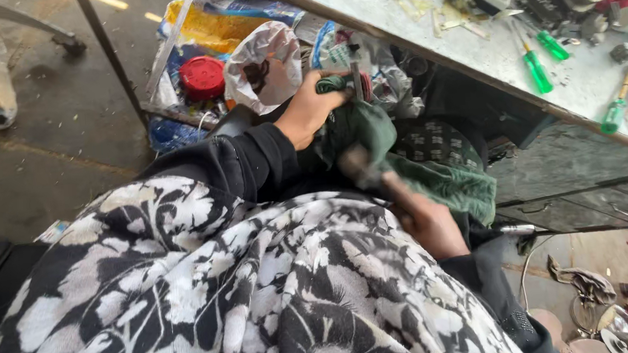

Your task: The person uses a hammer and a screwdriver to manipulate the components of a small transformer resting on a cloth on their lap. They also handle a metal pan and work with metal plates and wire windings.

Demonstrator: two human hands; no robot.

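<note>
Hands worked below the workbench [359, 2] edge. Left hand [309, 109] gripped the green cloth [435, 173] with fingers curled shut around its upper end; right hand [427, 219], blurred, closed on its lower end. Cloth ran diagonally between the 2 hands.
</note>
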